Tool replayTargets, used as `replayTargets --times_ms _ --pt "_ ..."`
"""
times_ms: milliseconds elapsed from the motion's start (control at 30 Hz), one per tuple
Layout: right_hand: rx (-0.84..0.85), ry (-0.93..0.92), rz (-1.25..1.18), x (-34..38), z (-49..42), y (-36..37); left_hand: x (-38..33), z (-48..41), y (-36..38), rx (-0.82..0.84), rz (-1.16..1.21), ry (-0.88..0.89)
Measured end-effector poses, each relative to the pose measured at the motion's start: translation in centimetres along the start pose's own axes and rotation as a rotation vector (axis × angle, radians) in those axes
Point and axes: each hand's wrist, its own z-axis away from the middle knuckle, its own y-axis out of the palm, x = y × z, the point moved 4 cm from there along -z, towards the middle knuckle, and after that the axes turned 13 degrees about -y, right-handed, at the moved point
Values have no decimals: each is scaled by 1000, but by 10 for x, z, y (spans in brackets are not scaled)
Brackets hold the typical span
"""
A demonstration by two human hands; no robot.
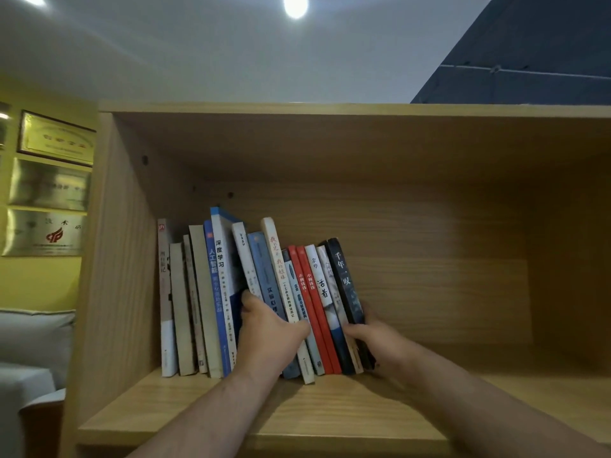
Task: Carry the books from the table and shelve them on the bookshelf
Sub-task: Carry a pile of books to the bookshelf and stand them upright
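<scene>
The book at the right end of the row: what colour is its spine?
The spine is black with white lettering; head view.

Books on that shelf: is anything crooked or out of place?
Yes. The right-hand books lean left, tops tilted, while the left books stand upright. The left hand and right hand grip the leaning bunch from either side.

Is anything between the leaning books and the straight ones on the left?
Only the left hand, whose fingers reach into that gap round the leaning books. The right hand holds the black book at the other end.
</scene>
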Motion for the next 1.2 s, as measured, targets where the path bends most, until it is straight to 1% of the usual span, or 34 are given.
replayTargets --times_ms 133,200,233,267,333,367,400,433,467,500,567,600,633,700,733,767,800,867,900,967,1033,1200 --pt "84 -57 27 3 -2 22 -1 -5 -8 -64 87 29" --pt "74 -75 27 4 -5 28 -1 -3 -11 -42 85 3" --pt "60 -76 24 2 -6 27 -4 3 -11 -36 35 1" --pt "57 -79 38 0 -7 26 -8 8 -10 -70 -66 34" --pt "68 -90 130 -5 -7 24 -21 26 -10 -207 -361 216" --pt "71 -98 181 -7 -7 22 -28 36 -9 -248 -493 314" --pt "70 -114 227 -8 -6 21 -31 45 -11 -243 -567 359" --pt "62 -138 270 -8 -6 20 -29 49 -14 -214 -595 353" --pt "42 -169 317 -7 -5 19 -24 52 -22 -193 -585 340" --pt "19 -200 360 -5 -6 18 -19 52 -35 -216 -519 361" --pt "-31 -243 421 5 -5 17 -9 46 -71 -352 -308 434" --pt "-62 -274 487 11 -3 18 -6 39 -90 -402 -195 425" --pt "-107 -322 608 17 -2 20 -4 28 -105 -417 -86 381" --pt "-245 -459 887 32 4 34 -7 3 -124 -382 72 253" --pt "-297 -543 975 39 6 46 -11 -7 -130 -374 102 200" --pt "-311 -595 1017 44 6 61 -17 -15 -134 -378 112 175" --pt "-294 -594 1035 45 3 76 -25 -20 -136 -386 106 182" --pt "-248 -508 1080 46 -9 100 -43 -31 -139 -364 73 250" --pt "-243 -470 1115 48 -15 108 -54 -36 -140 -314 71 257" --pt "-232 -417 1166 50 -22 117 -72 -47 -140 -166 52 210" --pt "-226 -400 1203 50 -25 121 -82 -55 -139 -92 -114 177" --pt "-215 -393 1224 48 -25 120 -85 -58 -143 -78 -324 157"
